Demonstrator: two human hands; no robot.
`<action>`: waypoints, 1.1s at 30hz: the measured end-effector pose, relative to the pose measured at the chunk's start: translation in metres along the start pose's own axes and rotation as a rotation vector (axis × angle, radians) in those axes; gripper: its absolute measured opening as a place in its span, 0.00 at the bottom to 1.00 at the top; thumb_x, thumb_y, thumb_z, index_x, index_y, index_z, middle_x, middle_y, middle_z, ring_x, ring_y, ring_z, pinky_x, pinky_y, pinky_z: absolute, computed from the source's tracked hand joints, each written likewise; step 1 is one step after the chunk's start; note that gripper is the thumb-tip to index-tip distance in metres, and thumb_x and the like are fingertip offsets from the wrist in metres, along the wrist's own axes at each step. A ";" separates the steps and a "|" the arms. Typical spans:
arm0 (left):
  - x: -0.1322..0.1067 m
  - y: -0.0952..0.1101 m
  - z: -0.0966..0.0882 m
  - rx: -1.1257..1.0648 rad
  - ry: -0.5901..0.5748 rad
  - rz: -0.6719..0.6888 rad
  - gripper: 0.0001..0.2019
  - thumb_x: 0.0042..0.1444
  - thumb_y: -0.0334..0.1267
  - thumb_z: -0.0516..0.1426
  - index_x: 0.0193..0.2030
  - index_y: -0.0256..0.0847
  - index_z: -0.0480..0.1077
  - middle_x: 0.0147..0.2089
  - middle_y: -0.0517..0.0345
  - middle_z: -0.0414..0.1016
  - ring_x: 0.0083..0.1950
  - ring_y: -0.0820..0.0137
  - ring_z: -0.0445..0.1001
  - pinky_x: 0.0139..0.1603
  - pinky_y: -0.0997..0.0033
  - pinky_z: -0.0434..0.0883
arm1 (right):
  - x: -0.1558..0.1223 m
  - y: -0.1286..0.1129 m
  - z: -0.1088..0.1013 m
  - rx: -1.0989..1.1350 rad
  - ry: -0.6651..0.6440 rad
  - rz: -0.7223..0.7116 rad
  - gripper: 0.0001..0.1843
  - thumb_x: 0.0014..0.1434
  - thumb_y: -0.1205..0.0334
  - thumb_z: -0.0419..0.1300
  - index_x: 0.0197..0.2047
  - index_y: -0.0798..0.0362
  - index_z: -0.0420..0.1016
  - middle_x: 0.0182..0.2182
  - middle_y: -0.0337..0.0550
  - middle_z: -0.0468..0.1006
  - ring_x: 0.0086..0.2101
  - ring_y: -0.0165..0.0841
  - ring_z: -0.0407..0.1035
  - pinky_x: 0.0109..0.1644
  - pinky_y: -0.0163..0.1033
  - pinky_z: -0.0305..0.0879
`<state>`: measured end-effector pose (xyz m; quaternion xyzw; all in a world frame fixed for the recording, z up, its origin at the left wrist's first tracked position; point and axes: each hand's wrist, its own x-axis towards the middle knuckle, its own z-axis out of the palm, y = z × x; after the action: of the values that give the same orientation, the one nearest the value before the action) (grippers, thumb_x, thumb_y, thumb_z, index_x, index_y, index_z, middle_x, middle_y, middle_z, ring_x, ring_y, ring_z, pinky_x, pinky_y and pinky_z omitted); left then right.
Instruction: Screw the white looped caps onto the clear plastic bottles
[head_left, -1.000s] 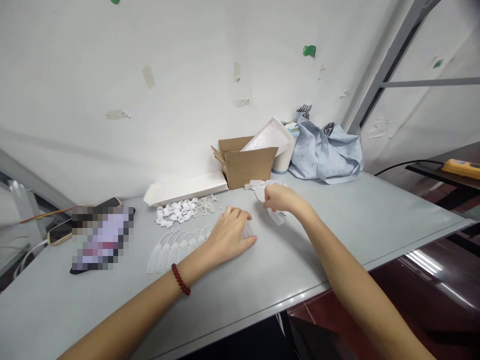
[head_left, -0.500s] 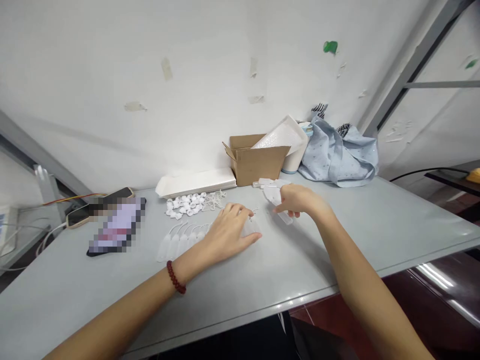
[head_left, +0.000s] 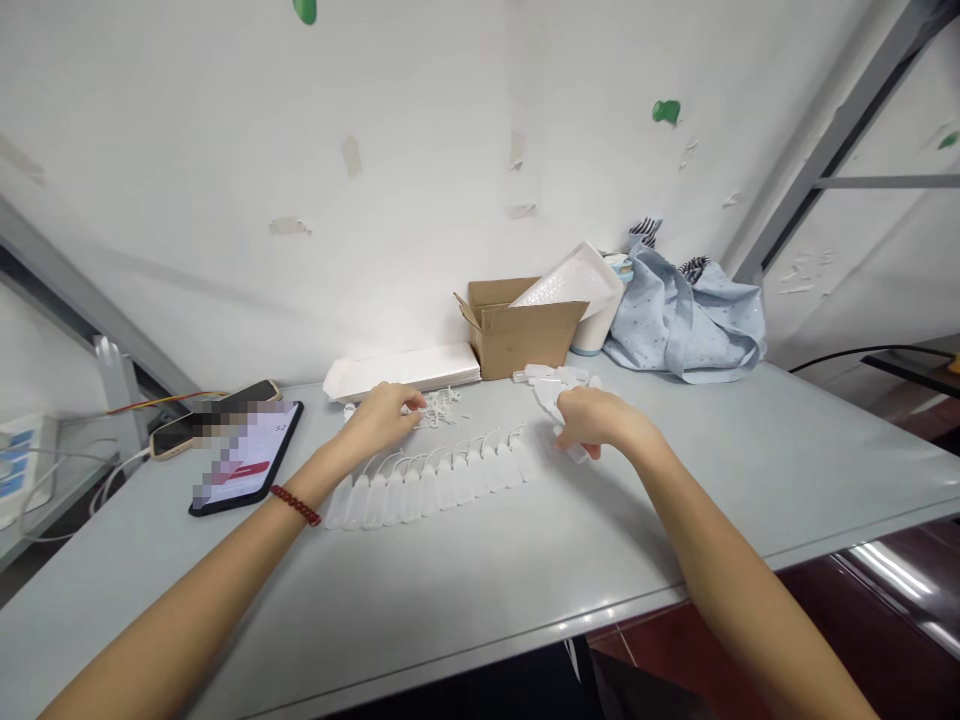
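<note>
My left hand (head_left: 381,420) hovers over the small white round caps, mostly hiding them, beside a tangle of thin white cords (head_left: 442,408). Its thumb and forefinger are slightly apart, and I see nothing between them. In front of it, several flat translucent plastic tags (head_left: 427,490) lie side by side in a curved row, with white cords at their upper ends. On the right, my right hand (head_left: 600,420) has its fingers curled on a translucent plastic tag (head_left: 576,452), low over the table. More loose translucent tags (head_left: 551,380) lie just behind that hand.
Against the wall stand a stack of white sheets (head_left: 405,370), an open cardboard box (head_left: 529,335) with bubble wrap, and a light blue cloth bag (head_left: 686,320). Two phones lie at left, the nearer one a lit phone (head_left: 247,460). The table's front edge (head_left: 570,625) runs below my arms.
My left hand has moved left and back, from the right end of the tag row to the caps and cords, uncovering the row. My right hand stays by the loose tags. The view has shifted slightly.
</note>
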<state>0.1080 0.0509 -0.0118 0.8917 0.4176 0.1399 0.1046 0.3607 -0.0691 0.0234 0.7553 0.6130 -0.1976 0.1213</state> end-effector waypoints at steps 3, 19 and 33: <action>0.000 -0.003 0.007 0.024 -0.002 -0.021 0.10 0.49 0.35 0.53 0.34 0.39 0.76 0.40 0.49 0.80 0.45 0.57 0.75 0.42 0.63 0.68 | 0.000 -0.002 0.002 0.013 -0.002 -0.040 0.08 0.47 0.67 0.59 0.18 0.58 0.71 0.16 0.45 0.73 0.23 0.34 0.70 0.26 0.36 0.61; -0.006 -0.002 0.008 0.056 0.020 0.082 0.13 0.49 0.29 0.51 0.33 0.38 0.77 0.33 0.51 0.79 0.35 0.62 0.76 0.37 0.66 0.68 | 0.017 -0.003 0.016 -0.033 0.373 -0.083 0.10 0.52 0.64 0.57 0.21 0.54 0.66 0.23 0.43 0.70 0.26 0.32 0.64 0.25 0.36 0.46; -0.020 0.006 -0.021 -0.077 0.441 0.138 0.11 0.58 0.35 0.49 0.35 0.40 0.73 0.40 0.52 0.77 0.42 0.65 0.74 0.46 0.66 0.70 | 0.015 -0.009 0.015 0.075 0.470 -0.087 0.11 0.54 0.61 0.55 0.22 0.54 0.64 0.24 0.43 0.72 0.28 0.34 0.65 0.26 0.36 0.47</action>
<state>0.0932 0.0335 0.0061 0.8612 0.3628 0.3542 0.0351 0.3520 -0.0601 0.0040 0.7575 0.6484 -0.0439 -0.0612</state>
